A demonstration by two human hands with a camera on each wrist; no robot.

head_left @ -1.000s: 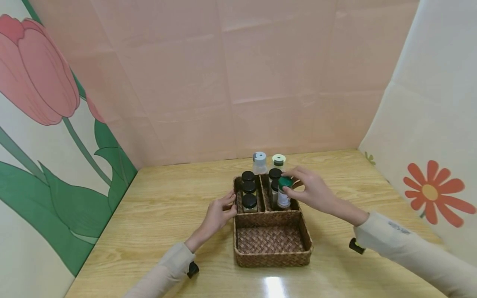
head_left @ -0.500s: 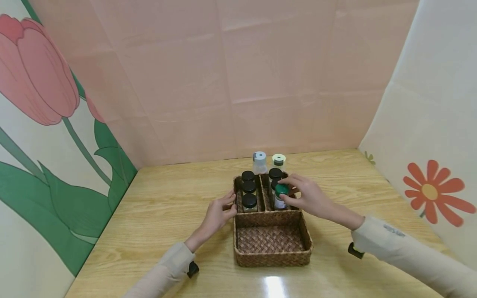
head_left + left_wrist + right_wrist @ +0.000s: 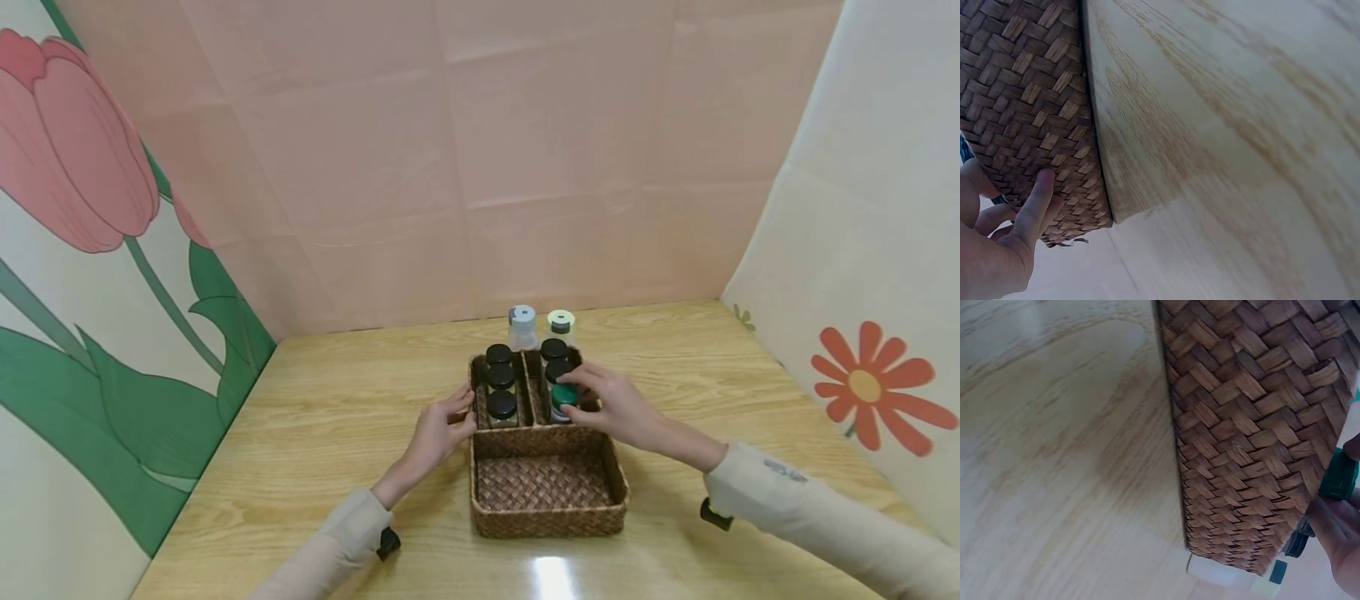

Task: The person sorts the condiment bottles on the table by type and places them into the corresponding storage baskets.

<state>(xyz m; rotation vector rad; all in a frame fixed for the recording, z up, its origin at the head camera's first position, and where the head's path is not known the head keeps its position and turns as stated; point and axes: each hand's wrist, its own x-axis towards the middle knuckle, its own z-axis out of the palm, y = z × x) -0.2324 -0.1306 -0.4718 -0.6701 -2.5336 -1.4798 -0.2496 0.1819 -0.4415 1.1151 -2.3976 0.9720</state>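
In the head view my right hand (image 3: 618, 408) pinches the green lid of a small jar (image 3: 564, 398). That jar is low in the basket's back right compartment, in front of two black-lidded jars (image 3: 555, 350). The right wrist view shows the green lid (image 3: 1339, 475) between fingers and thumb above the woven wall. My left hand (image 3: 435, 433) touches the outside of the brown woven basket's (image 3: 549, 523) left wall with extended fingers; the left wrist view shows a fingertip on the weave. Three black-lidded jars (image 3: 502, 405) stand in the back left compartment.
Behind the basket stand a bottle with a pale blue cap (image 3: 522, 321) and one with a pale yellow-green cap (image 3: 561, 321). The wide front compartment (image 3: 543, 483) shows its woven floor. A wooden table (image 3: 360, 375) extends to both sides, with a pink backdrop behind.
My right hand has moved down and slightly left with the green-lidded jar, which has sunk into the back right compartment. The left hand and the basket have stayed put.
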